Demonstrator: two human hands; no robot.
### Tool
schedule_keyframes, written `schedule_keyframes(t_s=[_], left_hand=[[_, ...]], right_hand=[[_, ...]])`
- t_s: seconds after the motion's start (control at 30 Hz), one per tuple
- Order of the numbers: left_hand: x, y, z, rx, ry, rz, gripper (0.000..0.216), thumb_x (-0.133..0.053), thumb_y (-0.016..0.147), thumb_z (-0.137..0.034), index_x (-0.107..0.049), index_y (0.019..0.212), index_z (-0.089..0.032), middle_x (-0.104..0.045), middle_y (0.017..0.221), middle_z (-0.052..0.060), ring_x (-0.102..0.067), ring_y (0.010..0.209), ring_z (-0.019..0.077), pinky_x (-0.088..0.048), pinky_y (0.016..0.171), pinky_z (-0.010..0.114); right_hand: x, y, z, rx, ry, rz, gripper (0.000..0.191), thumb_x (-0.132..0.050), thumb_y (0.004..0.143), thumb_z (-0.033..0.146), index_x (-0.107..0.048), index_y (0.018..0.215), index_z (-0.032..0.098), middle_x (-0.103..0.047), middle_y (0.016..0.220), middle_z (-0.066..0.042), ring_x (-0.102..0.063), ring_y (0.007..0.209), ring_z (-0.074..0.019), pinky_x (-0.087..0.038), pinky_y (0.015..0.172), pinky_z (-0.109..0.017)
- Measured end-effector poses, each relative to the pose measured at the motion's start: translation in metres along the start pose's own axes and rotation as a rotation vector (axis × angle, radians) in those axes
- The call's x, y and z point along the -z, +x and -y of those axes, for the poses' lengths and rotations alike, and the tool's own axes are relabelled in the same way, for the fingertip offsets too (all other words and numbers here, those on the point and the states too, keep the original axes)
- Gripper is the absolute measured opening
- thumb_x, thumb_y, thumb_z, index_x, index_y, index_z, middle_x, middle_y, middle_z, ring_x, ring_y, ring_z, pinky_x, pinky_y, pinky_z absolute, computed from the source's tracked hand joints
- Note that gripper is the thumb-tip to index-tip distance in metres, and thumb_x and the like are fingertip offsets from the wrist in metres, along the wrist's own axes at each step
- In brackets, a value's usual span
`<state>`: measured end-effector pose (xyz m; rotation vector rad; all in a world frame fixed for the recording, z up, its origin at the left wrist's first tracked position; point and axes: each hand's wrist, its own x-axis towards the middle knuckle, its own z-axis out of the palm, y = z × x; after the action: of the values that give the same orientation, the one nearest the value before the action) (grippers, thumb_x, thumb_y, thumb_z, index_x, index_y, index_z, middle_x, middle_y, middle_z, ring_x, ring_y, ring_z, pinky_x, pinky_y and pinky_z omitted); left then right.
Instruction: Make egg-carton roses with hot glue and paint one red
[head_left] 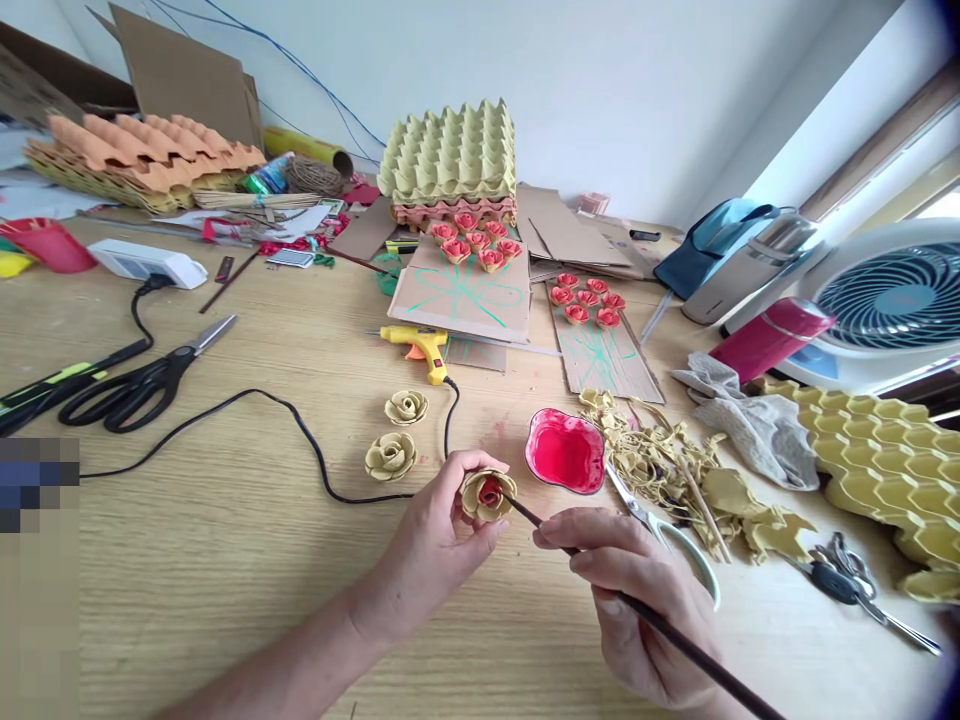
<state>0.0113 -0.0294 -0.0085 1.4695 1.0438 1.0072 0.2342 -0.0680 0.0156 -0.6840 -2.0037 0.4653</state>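
Note:
My left hand [435,535] is closed around a small yellow paper rose [486,493] whose centre is painted red. My right hand [634,590] pinches a thin dark paintbrush [675,632], and its tip touches the red centre of the rose. A little cup of red paint [565,451] sits just beyond my hands. Two unpainted yellow roses [391,455] [406,406] lie on the wooden table [225,540] to the left of them.
A yellow glue gun [420,345] and its black cord [285,415] lie ahead. Black scissors [142,380] sit at the left, cardboard sheets with red roses [469,270] and egg trays [450,155] behind. Yellow scraps [660,455], small scissors [660,525], keys [847,575] and a fan [889,300] are at the right.

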Motion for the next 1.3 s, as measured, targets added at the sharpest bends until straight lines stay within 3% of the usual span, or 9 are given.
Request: schedule_keyframes(t_s=[0.13,0.33,0.63,0.8,0.9,1.13,1.3], left_hand=[[-0.001,0.001,0.003,-0.007,0.02,-0.036,0.04,-0.069,0.084,-0.01,-0.059,0.12,-0.023,-0.068,0.115,0.004,-0.066,0.103,0.0192,-0.054,0.09,0.03],[-0.002,0.003,0.003,0.067,-0.047,-0.06,0.041,-0.073,0.08,-0.015,-0.058,0.118,-0.022,-0.07,0.106,0.003,-0.068,0.092,0.0185,-0.057,0.078,0.027],[-0.001,0.004,0.001,0.111,-0.101,0.046,0.041,-0.076,0.083,-0.027,-0.062,0.121,-0.02,-0.071,0.103,0.005,-0.068,0.088,0.0189,-0.057,0.073,0.026],[0.001,0.005,-0.005,0.156,-0.226,0.146,0.04,-0.075,0.084,-0.032,-0.063,0.12,-0.019,-0.06,0.091,0.001,-0.054,0.071,0.0128,-0.05,0.059,0.022],[0.003,0.006,-0.013,0.208,-0.27,0.188,0.041,-0.074,0.083,-0.036,-0.064,0.119,-0.018,-0.057,0.088,0.0,-0.05,0.068,0.0118,-0.049,0.057,0.022],[0.007,0.006,-0.025,0.241,-0.291,0.228,0.039,-0.069,0.082,-0.037,-0.068,0.117,-0.018,-0.056,0.08,-0.002,-0.049,0.067,0.0132,-0.047,0.06,0.025],[0.008,0.006,-0.017,0.202,-0.273,0.241,0.035,-0.067,0.085,-0.034,-0.067,0.115,-0.017,-0.055,0.079,-0.003,-0.047,0.064,0.0119,-0.043,0.06,0.025]], right_hand=[[0.001,0.001,0.002,0.013,-0.043,0.036,0.025,-0.049,0.105,0.017,-0.059,0.128,0.019,-0.076,0.117,-0.017,-0.077,0.106,-0.0277,-0.067,0.085,-0.043],[0.003,-0.001,-0.002,-0.016,0.053,-0.015,0.025,-0.049,0.107,0.018,-0.059,0.129,0.019,-0.075,0.116,-0.016,-0.078,0.103,-0.027,-0.068,0.082,-0.042],[-0.003,0.007,-0.004,-0.087,0.145,-0.154,0.025,-0.044,0.107,0.012,-0.061,0.124,0.019,-0.073,0.115,-0.014,-0.076,0.102,-0.025,-0.067,0.082,-0.043],[-0.005,0.006,-0.012,-0.176,0.213,-0.332,0.023,-0.045,0.108,0.014,-0.064,0.118,0.022,-0.074,0.11,-0.011,-0.077,0.096,-0.0247,-0.066,0.08,-0.045],[-0.005,0.006,-0.013,-0.226,0.265,-0.366,0.021,-0.046,0.108,0.015,-0.065,0.116,0.022,-0.073,0.11,-0.009,-0.078,0.095,-0.0235,-0.065,0.081,-0.043],[-0.001,0.011,-0.009,-0.227,0.278,-0.28,0.023,-0.043,0.109,0.013,-0.063,0.118,0.022,-0.073,0.11,-0.008,-0.078,0.09,-0.0216,-0.063,0.083,-0.041],[0.007,0.014,-0.005,-0.119,0.162,-0.117,0.026,-0.04,0.109,0.013,-0.061,0.121,0.021,-0.074,0.109,-0.011,-0.076,0.096,-0.0238,-0.065,0.082,-0.042]])
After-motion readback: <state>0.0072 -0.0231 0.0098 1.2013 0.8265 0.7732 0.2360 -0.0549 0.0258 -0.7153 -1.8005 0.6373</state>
